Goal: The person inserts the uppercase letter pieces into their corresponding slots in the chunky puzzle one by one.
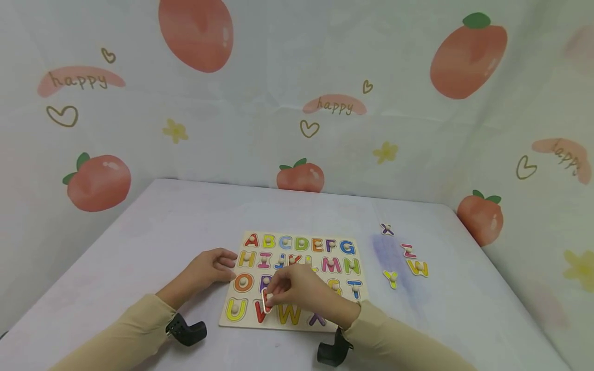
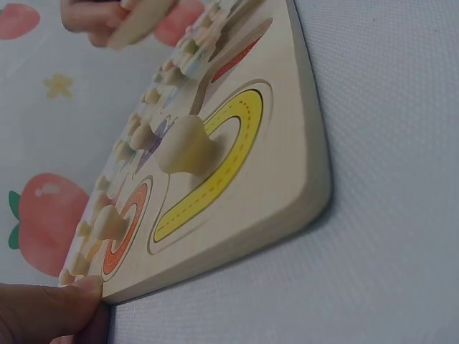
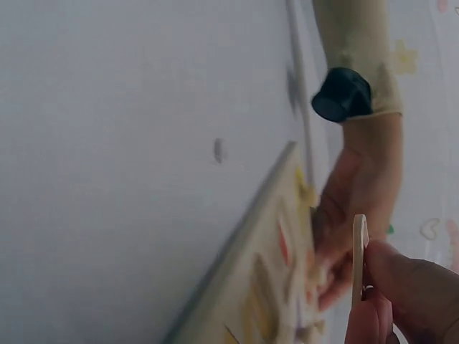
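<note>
My right hand [image 1: 301,288] pinches the red letter V piece [image 1: 266,304] by its knob, tilted on edge just above the red V recess [image 1: 259,312] in the wooden alphabet board [image 1: 250,323]. In the right wrist view the letter piece [image 3: 358,251] shows edge-on between thumb and fingers. My left hand [image 1: 211,269] rests at the board's left edge, its thumb [image 2: 86,290] touching the rim near the orange O [image 1: 243,282]. The yellow U piece [image 2: 247,136] sits in the bottom left corner. The right hand hides some letters in the third row.
On the table right of the board lie loose letters: a purple X [image 1: 387,230], a pink Z [image 1: 408,251], a yellow-orange W [image 1: 418,268] and a yellow Y [image 1: 391,280]. Recesses for W [image 1: 289,314] and X [image 1: 317,320] show without knobs. A printed cloth [image 1: 260,103] hangs behind.
</note>
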`<state>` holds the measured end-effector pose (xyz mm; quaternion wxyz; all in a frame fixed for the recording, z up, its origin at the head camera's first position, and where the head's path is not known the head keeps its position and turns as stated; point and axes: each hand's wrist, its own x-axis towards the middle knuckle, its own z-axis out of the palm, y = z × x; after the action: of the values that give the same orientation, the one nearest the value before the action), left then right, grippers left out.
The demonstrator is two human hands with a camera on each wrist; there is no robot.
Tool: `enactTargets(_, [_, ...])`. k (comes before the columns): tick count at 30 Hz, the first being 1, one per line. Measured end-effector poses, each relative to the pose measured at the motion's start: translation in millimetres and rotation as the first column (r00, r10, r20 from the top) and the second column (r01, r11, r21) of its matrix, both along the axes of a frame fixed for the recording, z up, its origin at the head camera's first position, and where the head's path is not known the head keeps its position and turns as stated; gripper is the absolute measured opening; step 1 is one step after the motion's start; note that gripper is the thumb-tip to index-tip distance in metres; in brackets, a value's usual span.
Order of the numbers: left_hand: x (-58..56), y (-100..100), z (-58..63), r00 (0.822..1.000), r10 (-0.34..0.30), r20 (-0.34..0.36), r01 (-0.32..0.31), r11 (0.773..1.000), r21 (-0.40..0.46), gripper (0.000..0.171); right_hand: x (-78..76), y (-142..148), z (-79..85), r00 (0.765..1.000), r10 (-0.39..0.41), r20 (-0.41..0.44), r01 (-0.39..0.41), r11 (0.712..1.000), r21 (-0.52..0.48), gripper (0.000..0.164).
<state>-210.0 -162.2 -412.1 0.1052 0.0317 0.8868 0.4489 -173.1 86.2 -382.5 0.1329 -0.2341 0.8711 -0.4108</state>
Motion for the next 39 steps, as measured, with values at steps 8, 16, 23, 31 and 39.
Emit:
enactTargets(8, [-1.2, -1, -1.8, 1.0, 0.001, -0.002, -0.001, 1.0, -0.004, 0.049, 0.4, -13, -16.4, 0.998, -0.018, 0.056, 0.018, 1.0, 0.006, 0.014])
enactTargets(16, [-1.7, 0, -1.4, 1.0, 0.001, 0.002, -0.001, 1.0, 0.002, 0.05, 0.8, -17, -18.7, 0.998, -0.002, 0.055, 0.001, 1.0, 0.016, 0.013])
enactTargets(23, [-1.2, -1, 0.2, 1.0, -0.003, 0.002, 0.003, 1.0, 0.001, 0.05, -0.3, -19, -19.3, 0.998, 0.009, 0.055, -0.011, 0.999, 0.045, 0.012])
enactTargets(31, [-1.2, 0, -0.7, 1.0, 0.005, 0.012, -0.005, 1.0, 0.0, 0.051, 0.5, -20, -18.5, 0.998, 0.03, 0.053, -0.033, 0.998, 0.051, 0.01])
enactTargets(39, [-2.5, -1, -2.0, 1.0, 0.004, 0.011, -0.004, 1.0, 0.0, 0.051, 0.3, -22, -19.6, 0.998, 0.034, 0.055, -0.038, 0.997, 0.073, 0.011])
